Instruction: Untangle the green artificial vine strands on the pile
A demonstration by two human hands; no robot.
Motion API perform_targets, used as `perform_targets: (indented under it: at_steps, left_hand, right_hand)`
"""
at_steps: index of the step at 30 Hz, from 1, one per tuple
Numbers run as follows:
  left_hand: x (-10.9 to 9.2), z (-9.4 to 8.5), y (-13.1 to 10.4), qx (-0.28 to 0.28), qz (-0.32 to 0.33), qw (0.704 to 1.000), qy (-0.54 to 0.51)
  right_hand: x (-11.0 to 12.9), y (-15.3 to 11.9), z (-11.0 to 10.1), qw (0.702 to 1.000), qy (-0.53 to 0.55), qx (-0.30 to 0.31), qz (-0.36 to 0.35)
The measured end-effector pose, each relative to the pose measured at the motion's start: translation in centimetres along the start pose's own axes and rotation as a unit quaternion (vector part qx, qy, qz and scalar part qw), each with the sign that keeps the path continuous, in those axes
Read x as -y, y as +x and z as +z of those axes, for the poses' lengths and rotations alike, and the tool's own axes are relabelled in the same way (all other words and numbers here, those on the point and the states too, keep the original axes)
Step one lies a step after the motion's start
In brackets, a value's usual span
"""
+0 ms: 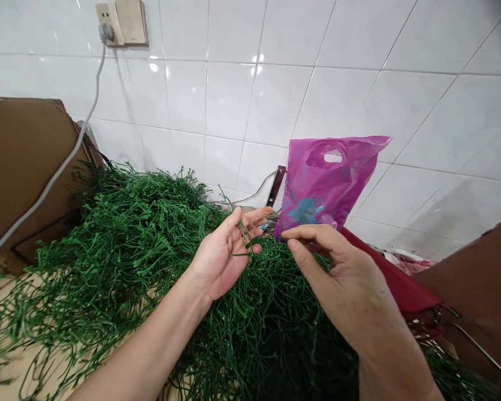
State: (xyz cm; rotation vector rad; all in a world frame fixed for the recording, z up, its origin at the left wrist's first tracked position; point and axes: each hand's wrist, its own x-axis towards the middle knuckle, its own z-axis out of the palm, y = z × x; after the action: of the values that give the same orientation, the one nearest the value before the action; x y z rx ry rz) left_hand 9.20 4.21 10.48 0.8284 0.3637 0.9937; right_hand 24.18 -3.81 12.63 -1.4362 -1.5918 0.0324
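Observation:
My left hand (229, 250) is turned palm up, with a green plastic stem (242, 231) held between the thumb and the half-curled fingers. One end of the stem rises above the thumb, and a short piece crosses the palm. To the right, my right hand (338, 273) has its thumb and forefinger brought together in a pinch; whatever is between the tips, if anything, is too small to tell. Under both hands spreads a large heap of green branched plastic stems (150, 234). A purple plastic bag (329, 178) stands just beyond my right fingertips.
A brown cardboard box (20, 167) stands on the left, with a grey cable (89, 120) running past it from a wall socket (108, 22). White wall tiles (229, 94) close off the back. Red material (401, 284) and a brown surface (480, 295) lie at right.

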Motion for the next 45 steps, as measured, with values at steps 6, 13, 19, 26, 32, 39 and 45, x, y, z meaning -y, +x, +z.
perform_targets:
  at_steps: [6,13,19,26,32,39,45]
  left_hand:
    - [0.5,0.3,-0.5,0.037,0.023,0.999,0.028]
    - [-0.8,-0.5,-1.3,0.052,0.113,0.954,0.272]
    - [-1.8,-1.4,-0.9,0.181,0.080,0.878,0.436]
    - [-0.5,-0.3,-0.7,0.215,0.023,0.892,0.397]
    - [0.5,-0.3,-0.7,0.178,0.037,0.894,0.409]
    - [0.3,-0.3,-0.4,0.153,0.073,0.874,0.456]
    - [0.2,-0.2,-0.7,0.127,0.087,0.860,0.486]
  right_hand:
    - [1.1,-0.8,3.0,0.997,0.020,0.077,0.016]
    - [0.3,-0.1,3.5,0.983,0.149,0.078,0.066]
    - [-1.4,0.8,1.6,0.944,0.305,-0.067,0.110]
    - [-2.4,1.5,0.2,0.907,0.362,-0.155,0.149]
    - [-2.5,1.4,1.4,0.919,0.352,-0.096,0.150]
    - [-2.7,1.1,1.1,0.947,0.280,0.015,0.155]
    - [-1.8,0.9,0.9,0.978,0.153,0.086,0.114]
